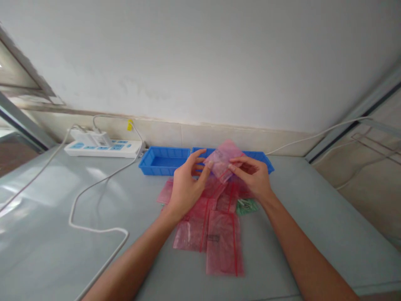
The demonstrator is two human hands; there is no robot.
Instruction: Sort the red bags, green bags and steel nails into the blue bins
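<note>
Between my two hands a pink zip-lock bag (226, 155) is held up, tilted, in front of the blue trays. My left hand (189, 182) pinches its left edge with thumb and a finger, the other fingers curled loosely. On the other side my right hand (252, 173) grips the bag near its red seal line. Below, several pink zip-lock bags (223, 242) lie overlapping on the table. A green bag with dark marks (247, 206) pokes out from under them at the right. Whether the held bag contains anything is hard to tell.
A blue tray (164, 170) stands left of a second blue tray (267, 164), partly hidden by my hands and the bag. Back left sits a white power strip (103, 149) with plugs. Its white cable (94, 229) winds across the grey table (282, 259). A wall rises behind.
</note>
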